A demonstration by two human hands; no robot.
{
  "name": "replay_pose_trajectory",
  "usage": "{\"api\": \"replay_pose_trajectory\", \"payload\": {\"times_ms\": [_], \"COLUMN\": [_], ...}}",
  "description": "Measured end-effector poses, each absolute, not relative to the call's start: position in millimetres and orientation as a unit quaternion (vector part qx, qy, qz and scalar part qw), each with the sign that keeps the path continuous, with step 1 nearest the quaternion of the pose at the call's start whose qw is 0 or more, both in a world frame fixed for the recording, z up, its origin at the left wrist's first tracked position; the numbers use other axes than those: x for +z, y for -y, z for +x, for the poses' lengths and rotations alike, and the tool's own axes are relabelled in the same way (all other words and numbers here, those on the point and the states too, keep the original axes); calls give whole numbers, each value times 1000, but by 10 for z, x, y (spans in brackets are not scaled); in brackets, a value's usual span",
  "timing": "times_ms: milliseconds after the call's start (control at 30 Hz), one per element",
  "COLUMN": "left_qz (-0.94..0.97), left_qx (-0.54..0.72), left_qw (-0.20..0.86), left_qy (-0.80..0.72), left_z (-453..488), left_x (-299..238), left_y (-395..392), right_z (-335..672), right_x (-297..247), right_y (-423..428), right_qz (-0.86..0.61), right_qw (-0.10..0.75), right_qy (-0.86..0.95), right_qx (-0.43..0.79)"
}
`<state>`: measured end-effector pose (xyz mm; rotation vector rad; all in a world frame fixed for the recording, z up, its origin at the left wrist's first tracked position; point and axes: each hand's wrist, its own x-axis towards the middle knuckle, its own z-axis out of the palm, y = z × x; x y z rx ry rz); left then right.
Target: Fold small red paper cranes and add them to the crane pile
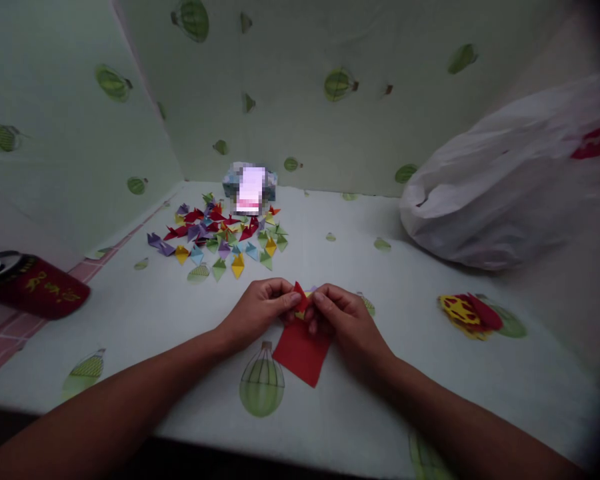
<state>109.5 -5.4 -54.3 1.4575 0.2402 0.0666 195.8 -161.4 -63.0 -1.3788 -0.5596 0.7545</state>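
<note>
Between my two hands is a small folded piece of red paper (300,297), pointed at the top. My left hand (265,305) pinches its left side between thumb and forefinger. From the other side my right hand (344,319) closes thumb and fingers at the paper's right edge, and its fingertips partly hide that edge. Below the hands a flat red paper square (304,353) lies on the table, its upper part covered by the fingers. A bit of yellow and purple paper shows behind the fingertips; its shape is unclear.
Many folded paper cranes (223,233) in several colours lie behind my hands, before a box with a lit phone (250,190). A red can (35,283) stands at left. At right are a white plastic bag (485,187) and yellow and red paper cutouts (467,313).
</note>
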Motion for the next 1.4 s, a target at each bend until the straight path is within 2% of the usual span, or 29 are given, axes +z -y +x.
{"api": "replay_pose_trajectory", "payload": {"times_ms": [600, 1067, 1400], "left_qz": [683, 639, 611], "left_qx": [16, -14, -42], "left_qw": [725, 756, 779], "left_qy": [-89, -142, -132], "left_z": [1107, 1106, 1082], "left_x": [-588, -593, -600], "left_y": [-1, 47, 38], "right_z": [2032, 2029, 2064], "right_x": [-665, -590, -685], "right_y": [1600, 1611, 1636], "right_qz": [-585, -652, -564], "right_qw": [676, 617, 667], "right_qy": [228, 268, 265], "right_qx": [385, 350, 408]}}
